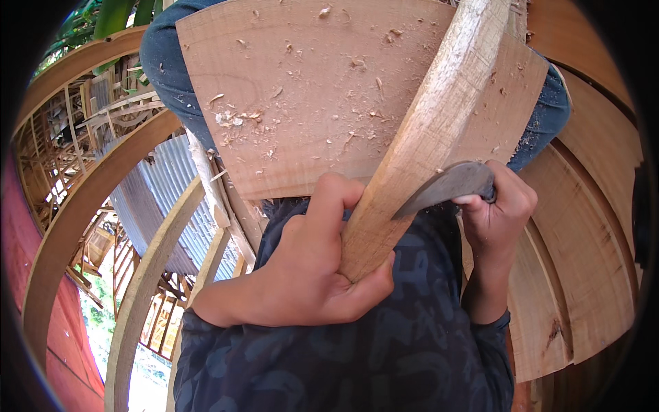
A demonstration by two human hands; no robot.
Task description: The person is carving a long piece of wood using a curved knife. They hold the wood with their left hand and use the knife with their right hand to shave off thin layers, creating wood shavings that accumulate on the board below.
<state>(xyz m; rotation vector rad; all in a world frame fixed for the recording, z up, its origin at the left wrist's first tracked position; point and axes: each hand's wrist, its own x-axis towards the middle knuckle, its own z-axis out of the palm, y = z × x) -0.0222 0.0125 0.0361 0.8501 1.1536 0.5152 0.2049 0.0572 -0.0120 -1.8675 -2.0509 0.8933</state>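
My left hand point(316, 268) is wrapped round the near end of a long wooden piece point(429, 134), thumb side up, holding it slantwise toward the far right. My right hand point(501, 206) grips a knife with a curved dark blade point(446, 185); the fist hides its handle. The blade's tip end touches the wood just beyond my left hand. Pale scraped patches show on the wood's upper face. Beneath it a broad wooden board point(322, 89) lies across my legs, strewn with wood shavings point(237, 118).
Wide planks point(590, 226) with dark gaps stand on the right. Curved wooden slats point(147, 288) rise on the left, with corrugated metal sheet point(168, 199) and stacked wood scraps beyond. A narrow pale stick point(208, 180) lies by the board's left edge.
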